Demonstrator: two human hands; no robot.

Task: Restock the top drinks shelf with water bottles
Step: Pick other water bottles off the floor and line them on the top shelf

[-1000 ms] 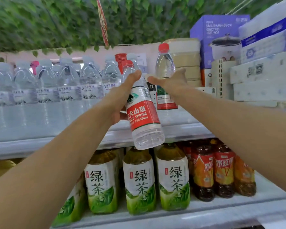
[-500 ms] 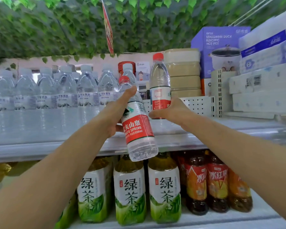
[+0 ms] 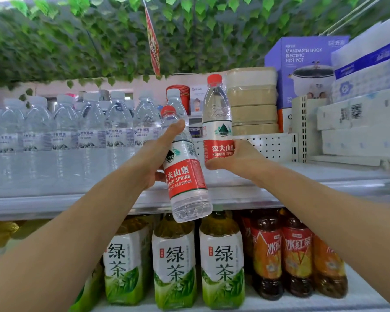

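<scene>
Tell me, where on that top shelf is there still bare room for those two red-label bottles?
The bare patch of the top shelf lies between the row of clear water bottles on the left and the white boxes on the right, in front of the perforated panel. The left stretch is packed tight. The lower shelf's tea bottles leave no gap.

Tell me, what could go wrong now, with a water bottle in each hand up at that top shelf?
The left hand grips its tilted bottle out in front of the top shelf, nothing beneath it; a slip could drop it past the green tea bottles. The right hand holds the upright bottle close beside the tilted one, so they could knock together.
</scene>
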